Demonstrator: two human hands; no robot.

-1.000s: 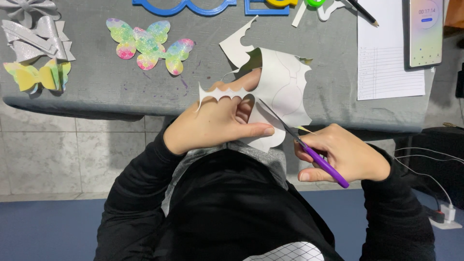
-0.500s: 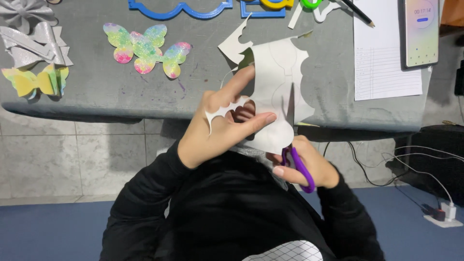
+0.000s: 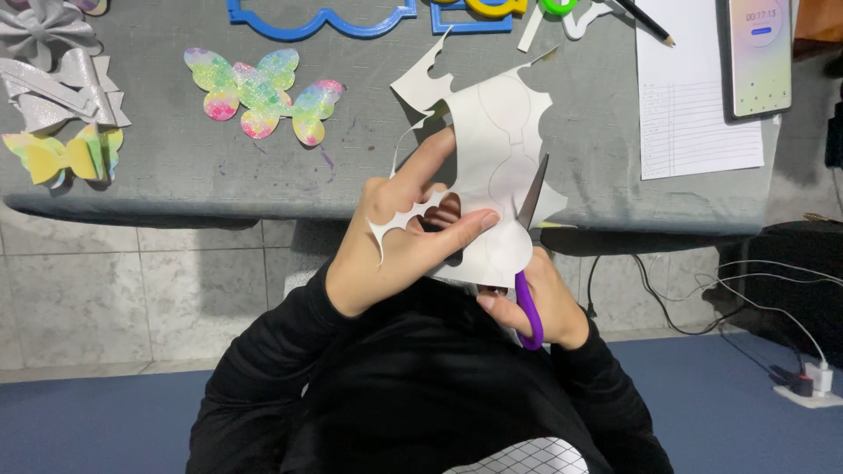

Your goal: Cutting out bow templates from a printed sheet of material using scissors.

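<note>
The left hand (image 3: 399,241) pinches a white sheet of paper (image 3: 500,149) between thumb and fingers, holding it up over the near edge of the grey counter (image 3: 176,167), while the right hand (image 3: 527,303) is closed around the purple handles of a pair of scissors (image 3: 529,254) whose blades stand slightly parted against the sheet's right side, at about four o'clock from the sheet's middle. By the look of it the cutting is midway: a faint pencilled outline runs down the sheet, and a scalloped offcut strip (image 3: 395,224) curls across the left hand at eight o'clock from the sheet. The next cut would likely call for turning the sheet with the left hand so the blades can follow the curve of the line. On the counter, at ten o'clock from the hands, lie pastel glitter butterflies (image 3: 259,88); farther left are a yellow bow (image 3: 61,154) and silver bows (image 3: 57,83). At twelve o'clock sits a blue outline template (image 3: 320,19); at two o'clock lie a lined sheet (image 3: 694,114), a pencil (image 3: 645,22) and a phone (image 3: 760,53). Below the counter are grey tiles, a blue floor (image 3: 729,404) and cables (image 3: 746,298) running to a charger at four o'clock.
</note>
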